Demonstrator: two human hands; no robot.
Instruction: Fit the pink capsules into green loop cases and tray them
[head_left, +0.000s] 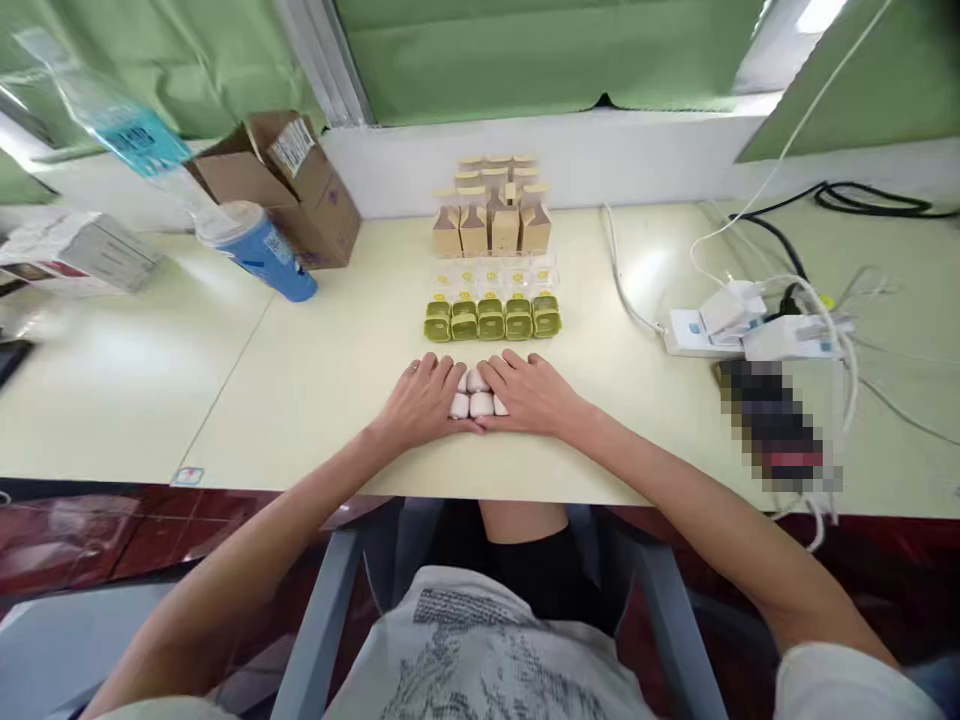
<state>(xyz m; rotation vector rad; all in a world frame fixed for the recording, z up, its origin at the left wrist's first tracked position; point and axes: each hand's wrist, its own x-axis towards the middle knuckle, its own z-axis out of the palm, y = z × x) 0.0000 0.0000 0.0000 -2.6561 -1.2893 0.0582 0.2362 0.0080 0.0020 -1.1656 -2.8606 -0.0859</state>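
— Holding anything?
— No. My left hand (420, 405) and right hand (534, 396) lie flat and unclenched on the counter (300, 400), pressed against the small white pieces (474, 396), maybe caps, between them, near the green cases (491, 320).

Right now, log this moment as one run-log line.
left hand: flat on table, against white pieces | right hand: flat, against their other side | behind: green pieces in a row, tan boxes
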